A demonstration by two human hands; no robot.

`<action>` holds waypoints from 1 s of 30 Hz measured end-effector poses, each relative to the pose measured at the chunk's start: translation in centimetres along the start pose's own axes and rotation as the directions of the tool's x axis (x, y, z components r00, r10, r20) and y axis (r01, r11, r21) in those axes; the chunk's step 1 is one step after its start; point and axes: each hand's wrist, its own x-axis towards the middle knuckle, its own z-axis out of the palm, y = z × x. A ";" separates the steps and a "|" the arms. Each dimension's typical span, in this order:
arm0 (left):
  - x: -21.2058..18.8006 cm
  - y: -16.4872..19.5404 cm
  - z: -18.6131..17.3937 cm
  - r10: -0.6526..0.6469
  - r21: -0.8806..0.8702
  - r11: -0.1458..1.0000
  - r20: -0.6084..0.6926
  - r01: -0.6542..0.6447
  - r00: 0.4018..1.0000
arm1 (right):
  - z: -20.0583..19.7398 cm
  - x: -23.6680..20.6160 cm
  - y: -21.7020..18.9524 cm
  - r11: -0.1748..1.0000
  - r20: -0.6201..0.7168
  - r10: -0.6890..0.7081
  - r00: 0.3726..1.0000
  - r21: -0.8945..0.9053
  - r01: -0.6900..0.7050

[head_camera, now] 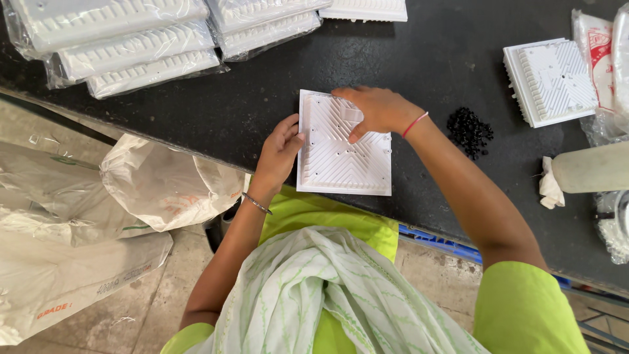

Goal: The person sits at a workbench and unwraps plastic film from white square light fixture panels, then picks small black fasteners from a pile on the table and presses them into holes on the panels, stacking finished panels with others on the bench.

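Observation:
A white square plastic plate [341, 160] with ridged chevron grooves lies flat on the black worktop [419, 59], near its front edge. My left hand [278, 154] holds the plate's left edge, thumb on top. My right hand [377, 110] rests on the plate's upper right part, fingers pressing a small white piece against the ridged face. A red thread circles my right wrist and a thin bangle my left.
Stacks of similar white plates in clear bags [124, 46] fill the back left. Another ridged plate [550, 80] lies at the right, a heap of small black pellets [469, 131] beside my right forearm. White sacks [78, 216] lie on the floor at left.

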 end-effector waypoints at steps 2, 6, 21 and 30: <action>0.1 -0.1 0.0 0.000 -0.008 1.000 -0.006 0.000 1.000 | 0.5 -0.3 -0.4 1.000 -0.001 0.008 1.000 -0.008 -0.008; 0.3 -0.3 0.0 0.006 -0.031 1.000 -0.012 -0.006 1.000 | 1.6 -1.3 -1.1 0.991 -0.058 0.019 0.998 -0.128 -0.027; -0.8 3.7 2.1 0.112 -0.015 0.994 0.011 -0.112 0.994 | -2.1 -7.6 4.1 0.885 -0.446 0.080 0.892 0.443 0.142; -2.6 9.0 7.7 0.358 0.304 0.865 0.183 -0.399 0.915 | -9.3 -14.2 2.3 0.856 -0.044 -0.013 0.999 0.515 0.034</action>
